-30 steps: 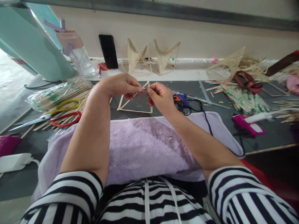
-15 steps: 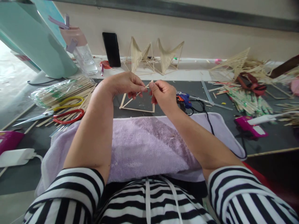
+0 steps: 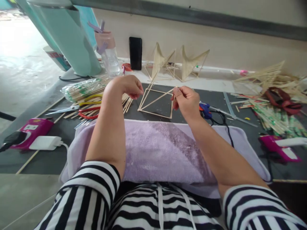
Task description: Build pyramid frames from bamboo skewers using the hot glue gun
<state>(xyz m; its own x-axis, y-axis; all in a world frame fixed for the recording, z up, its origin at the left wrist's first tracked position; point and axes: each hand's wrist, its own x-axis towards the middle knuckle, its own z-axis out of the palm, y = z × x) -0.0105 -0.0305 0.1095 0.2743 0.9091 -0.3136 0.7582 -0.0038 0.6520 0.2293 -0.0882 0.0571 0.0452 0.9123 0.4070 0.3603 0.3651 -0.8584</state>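
A frame of thin wooden sticks point(image 3: 155, 114) stands on the dark tabletop, with a square base and sticks slanting up from its near left corner. My right hand point(image 3: 186, 98) pinches the upper end of one slanting wooden stick point(image 3: 157, 101) between thumb and forefinger, at the right side of the frame. Left of the frame is my left hand point(image 3: 133, 88), apart from it, fingers drawn together. Whatever those fingertips hold, if anything, is too small to make out.
A lilac towel point(image 3: 163, 153) lies in front. Scissors point(image 3: 88, 110), bagged sticks point(image 3: 83, 89) and a bottle point(image 3: 110, 57) are left. Against the wall stand a phone point(image 3: 135, 53) and two stick models point(image 3: 192, 64). A blue glue gun point(image 3: 205, 110) and metal square point(image 3: 230, 105) lie right.
My left hand has let go near the stick's tip and moved left, away from my right hand. My right hand still pinches the stick. The camera view has turned left.
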